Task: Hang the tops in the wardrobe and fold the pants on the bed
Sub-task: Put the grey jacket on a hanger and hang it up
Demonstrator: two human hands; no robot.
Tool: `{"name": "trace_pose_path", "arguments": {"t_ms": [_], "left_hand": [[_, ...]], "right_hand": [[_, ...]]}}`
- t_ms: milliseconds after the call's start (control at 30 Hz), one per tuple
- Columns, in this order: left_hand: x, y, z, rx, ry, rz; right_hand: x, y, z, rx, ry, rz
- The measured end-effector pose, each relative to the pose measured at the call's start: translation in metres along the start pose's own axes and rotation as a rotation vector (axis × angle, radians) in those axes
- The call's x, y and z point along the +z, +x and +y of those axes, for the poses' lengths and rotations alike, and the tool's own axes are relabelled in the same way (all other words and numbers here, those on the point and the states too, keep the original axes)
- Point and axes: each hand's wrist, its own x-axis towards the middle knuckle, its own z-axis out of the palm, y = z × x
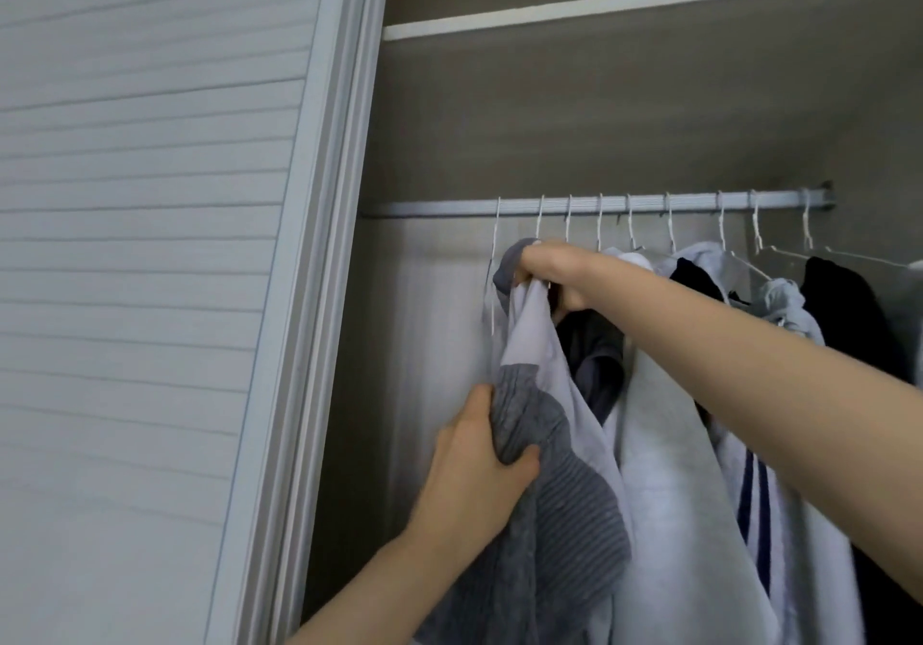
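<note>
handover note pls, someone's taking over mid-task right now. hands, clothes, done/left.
Left hand: grips the ribbed grey cuff of the grey-and-white top.
Right hand: holds that top's collar, just below the rail.
The top is at the left end of the row; whether it is fully seated on its hanger can't be seen.
Done: several other tops already hang on white hangers.
Left: settle this top and let go. Bed and pants are out of view, status unknown.

Illumination is soft, diffuse and cool, with no glare. The wardrobe interior [599, 120] is dimmer, deepest at the lower left corner. Wide-angle distortion bends the door frame [319, 245] (straight lines lean). Focus is slightly soft overall.
</note>
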Motion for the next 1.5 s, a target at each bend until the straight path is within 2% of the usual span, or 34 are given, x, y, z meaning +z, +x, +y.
{"name": "trace_pose_path", "arguments": {"t_ms": [67, 200, 300, 567, 767, 900, 1100, 1267, 1400, 1500], "left_hand": [[0.004, -0.002, 0.013, 0.065, -0.009, 0.025], [0.016, -0.007, 0.034, 0.199, -0.017, -0.004], [0.024, -0.009, 0.035, 0.228, -0.001, -0.053], [0.015, -0.041, -0.028, -0.048, 0.145, -0.133], [0.02, -0.065, -0.052, -0.13, 0.252, -0.194], [0.019, -0.085, -0.057, -0.206, 0.231, -0.207], [0.002, -0.114, -0.049, -0.274, 0.242, -0.229], [-0.019, -0.15, -0.03, -0.31, 0.329, -0.231], [-0.044, -0.201, 0.003, -0.454, 0.521, -0.274], [-0.063, -0.241, 0.038, -0.552, 0.645, -0.234]], "right_hand": [[-0.01, -0.008, 0.0, 0.007, 0.06, 0.009], [-0.03, -0.013, 0.005, -0.026, 0.152, 0.129], [-0.037, -0.019, 0.01, -0.037, 0.105, 0.187], [-0.007, -0.03, 0.05, -0.14, -0.418, 0.175], [0.02, -0.05, 0.062, -0.257, -0.507, 0.273], [0.036, -0.075, 0.077, -0.388, -0.494, 0.207], [0.055, -0.125, 0.105, -0.454, -0.477, 0.019], [0.082, -0.178, 0.14, -0.566, -0.679, 0.044], [0.095, -0.235, 0.152, -0.69, -0.541, -0.065], [0.097, -0.281, 0.16, -0.718, -0.401, -0.173]]}}
